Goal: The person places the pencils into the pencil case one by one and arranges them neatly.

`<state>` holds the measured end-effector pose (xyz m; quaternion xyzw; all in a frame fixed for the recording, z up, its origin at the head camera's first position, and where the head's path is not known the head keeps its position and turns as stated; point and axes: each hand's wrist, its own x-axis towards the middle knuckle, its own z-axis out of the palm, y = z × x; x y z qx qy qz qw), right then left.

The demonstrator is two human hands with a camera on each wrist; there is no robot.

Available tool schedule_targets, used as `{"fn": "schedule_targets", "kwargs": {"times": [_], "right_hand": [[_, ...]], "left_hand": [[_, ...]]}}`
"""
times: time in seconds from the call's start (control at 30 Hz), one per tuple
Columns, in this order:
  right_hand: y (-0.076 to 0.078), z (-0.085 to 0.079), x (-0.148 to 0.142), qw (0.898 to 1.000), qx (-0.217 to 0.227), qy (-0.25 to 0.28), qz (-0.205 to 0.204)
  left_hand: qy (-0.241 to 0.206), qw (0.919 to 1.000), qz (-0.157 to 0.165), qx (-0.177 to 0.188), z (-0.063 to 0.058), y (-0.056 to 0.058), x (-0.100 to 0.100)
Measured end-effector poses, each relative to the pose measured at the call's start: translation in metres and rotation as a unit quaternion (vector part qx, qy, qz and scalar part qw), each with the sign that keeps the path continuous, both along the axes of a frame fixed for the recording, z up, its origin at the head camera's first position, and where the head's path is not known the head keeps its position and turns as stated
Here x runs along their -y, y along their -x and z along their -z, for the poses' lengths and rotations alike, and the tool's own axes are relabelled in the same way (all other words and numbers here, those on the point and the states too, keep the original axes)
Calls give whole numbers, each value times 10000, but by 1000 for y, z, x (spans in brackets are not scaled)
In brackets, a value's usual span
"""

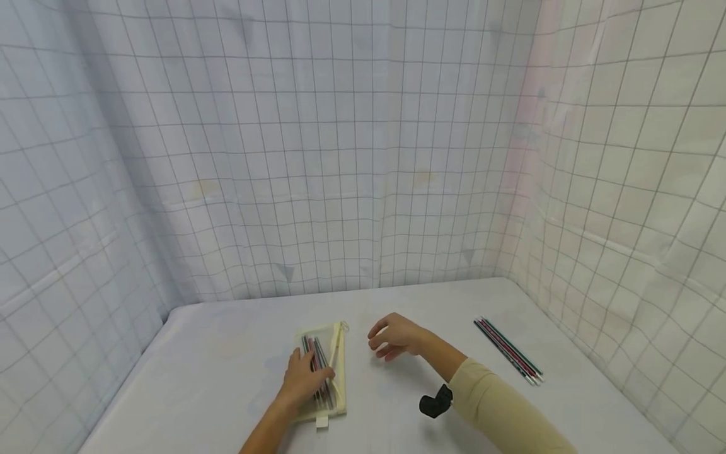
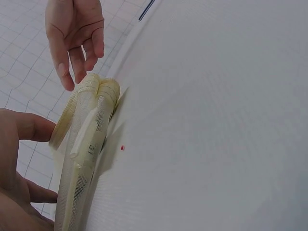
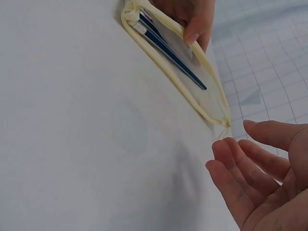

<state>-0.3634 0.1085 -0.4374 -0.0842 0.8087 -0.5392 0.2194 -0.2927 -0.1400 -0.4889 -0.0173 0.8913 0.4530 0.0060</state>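
A flat pale-yellow mesh zip pouch (image 1: pixel 342 353) lies on the white table, its zip side gaping in the right wrist view. Inside it are several dark and red pencils (image 3: pixel 173 60). My left hand (image 1: pixel 305 378) is over the pouch, thumb at the upper edge of the opening and fingers on the mesh, gripping that upper layer. My right hand (image 1: pixel 397 335) hovers just right of the pouch, fingers loosely bent and nothing held. In the right wrist view, its fingertips are near the zip-pull cord (image 3: pixel 223 132) at the pouch's corner.
Several more pencils (image 1: pixel 507 350) lie side by side on the right part of the table (image 1: pixel 215 353). Gridded white curtains (image 1: pixel 317 157) hang behind and along both sides. A black wrist device (image 1: pixel 435 401) sits at my right sleeve.
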Motion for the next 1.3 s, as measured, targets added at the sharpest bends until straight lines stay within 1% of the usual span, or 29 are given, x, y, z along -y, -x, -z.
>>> {"fn": "schedule_targets", "kwargs": {"times": [0.13,0.23,0.53,0.77,0.87,1.0,1.1,1.3], "right_hand": [[0,5,-17,9999,-84,-70,124],[0,7,-29,9995,-158,-103,237],[3,8,-59,9986,-281,-188,401],[5,9,-77,9971,-549,-398,332],[5,9,-85,9961,-627,-498,366],[4,12,-95,9954,-616,-585,449],[4,14,-104,9944,-583,-649,603],[4,13,-122,9919,-542,-728,892]], "left_hand": [[-54,10000,26,33,3,-3,0],[-96,9999,24,23,3,-4,0],[-40,10000,10,-53,5,-2,-1],[-47,10000,-8,-34,2,-2,-1],[-102,9999,17,-40,1,-3,-1],[-125,9999,-12,-4,3,-3,-1],[-81,9999,-33,66,4,-1,0],[-92,9999,-24,90,3,2,0]]}}
